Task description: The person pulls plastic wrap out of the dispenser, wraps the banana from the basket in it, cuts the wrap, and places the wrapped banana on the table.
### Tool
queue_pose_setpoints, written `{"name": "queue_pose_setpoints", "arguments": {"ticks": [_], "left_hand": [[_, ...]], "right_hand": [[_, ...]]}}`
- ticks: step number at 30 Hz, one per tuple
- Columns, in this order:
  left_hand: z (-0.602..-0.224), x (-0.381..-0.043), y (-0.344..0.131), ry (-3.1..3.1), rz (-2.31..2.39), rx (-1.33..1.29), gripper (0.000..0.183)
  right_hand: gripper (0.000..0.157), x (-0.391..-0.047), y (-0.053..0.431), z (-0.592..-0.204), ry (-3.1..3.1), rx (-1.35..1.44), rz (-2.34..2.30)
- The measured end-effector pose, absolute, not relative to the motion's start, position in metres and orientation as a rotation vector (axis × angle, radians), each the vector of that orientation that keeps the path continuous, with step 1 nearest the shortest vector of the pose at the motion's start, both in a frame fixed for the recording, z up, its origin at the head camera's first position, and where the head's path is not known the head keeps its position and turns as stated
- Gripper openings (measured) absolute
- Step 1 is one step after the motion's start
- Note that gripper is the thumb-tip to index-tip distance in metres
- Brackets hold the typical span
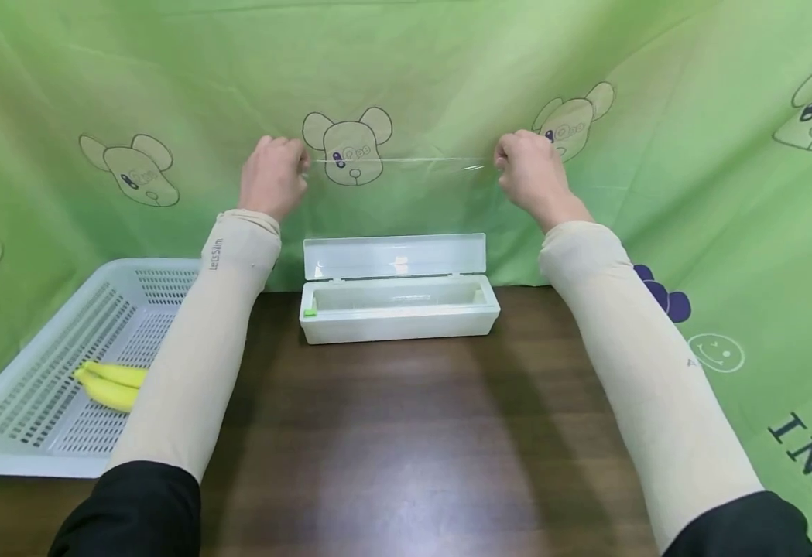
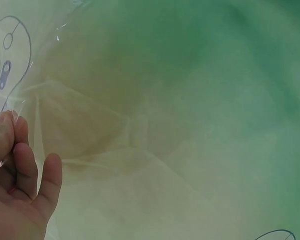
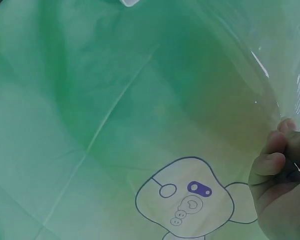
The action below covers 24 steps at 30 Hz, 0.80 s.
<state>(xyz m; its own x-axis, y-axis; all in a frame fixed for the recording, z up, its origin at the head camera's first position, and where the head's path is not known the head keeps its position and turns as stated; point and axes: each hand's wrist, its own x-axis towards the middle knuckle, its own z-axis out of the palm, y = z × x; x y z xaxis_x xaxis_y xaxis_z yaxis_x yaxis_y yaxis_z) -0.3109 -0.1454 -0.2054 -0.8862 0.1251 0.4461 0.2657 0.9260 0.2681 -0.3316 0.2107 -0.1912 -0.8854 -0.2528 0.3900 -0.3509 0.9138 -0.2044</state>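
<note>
Both hands are raised in front of the green backdrop, with a sheet of clear cling film (image 1: 406, 160) stretched between them. My left hand (image 1: 275, 178) pinches one corner between thumb and index finger; the left wrist view shows the other fingers loosely bent. At the other corner, my right hand (image 1: 534, 174) pinches the film, which shows as glossy streaks (image 3: 260, 64) in the right wrist view. Below the film stands a long white cling film box (image 1: 399, 323), its translucent lid (image 1: 395, 257) tipped back. How far down the clear film reaches is hard to see.
A white plastic basket (image 1: 29, 371) stands at the left, partly behind the left forearm, with yellow bananas (image 1: 107, 391) inside. The brown table (image 1: 392, 433) extends in front of the box. Behind it hangs a green cloth (image 1: 447, 62) with printed bear heads.
</note>
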Motion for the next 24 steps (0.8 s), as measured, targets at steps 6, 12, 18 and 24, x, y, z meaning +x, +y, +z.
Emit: {"name": "queue_pose_setpoints", "arguments": {"ticks": [6, 12, 18, 24], "left_hand": [[-0.201, -0.311, -0.149, -2.645, -0.451, -0.263, 0.024], [-0.193, -0.315, -0.146, -2.624, -0.471, -0.278, 0.019], [-0.185, -0.318, -0.144, -2.637, -0.487, -0.252, 0.020], [-0.178, -0.321, -0.147, -2.637, -0.489, -0.234, 0.022]], "right_hand": [[0.031, -0.335, 0.207, -0.186, -2.707, 0.452, 0.381], [0.029, -0.335, 0.211, -0.176, -2.670, 0.455, 0.363], [0.028, -0.336, 0.213, -0.170, -2.626, 0.485, 0.344], [0.018, -0.337, 0.210, -0.160, -2.673, 0.454, 0.320]]}}
